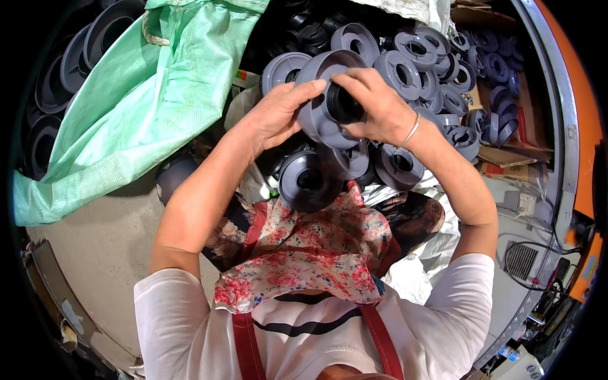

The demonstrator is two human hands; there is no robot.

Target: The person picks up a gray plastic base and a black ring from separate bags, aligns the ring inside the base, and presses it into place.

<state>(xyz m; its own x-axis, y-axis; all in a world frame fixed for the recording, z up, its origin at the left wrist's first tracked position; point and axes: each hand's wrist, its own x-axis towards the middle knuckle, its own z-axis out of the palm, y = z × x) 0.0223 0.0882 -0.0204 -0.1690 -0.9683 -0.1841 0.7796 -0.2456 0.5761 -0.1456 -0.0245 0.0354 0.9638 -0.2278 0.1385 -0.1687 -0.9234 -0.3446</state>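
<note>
Between my hands is a round grey plastic fitting, tilted, with a wide flange. My left hand grips its left side, thumb on the rim. The fingers of my right hand are closed around a black ring at the fitting's opening. Whether the ring is fully seated inside, I cannot tell. Just below, another grey fitting with a dark centre lies near my lap. More grey fittings lie beneath and to the right of my hands.
A green woven sack spreads on the left, with large grey rings beyond it. Black rings are heaped at the back. Bluish rings sit in a cardboard box at right. A cable hangs near an orange frame.
</note>
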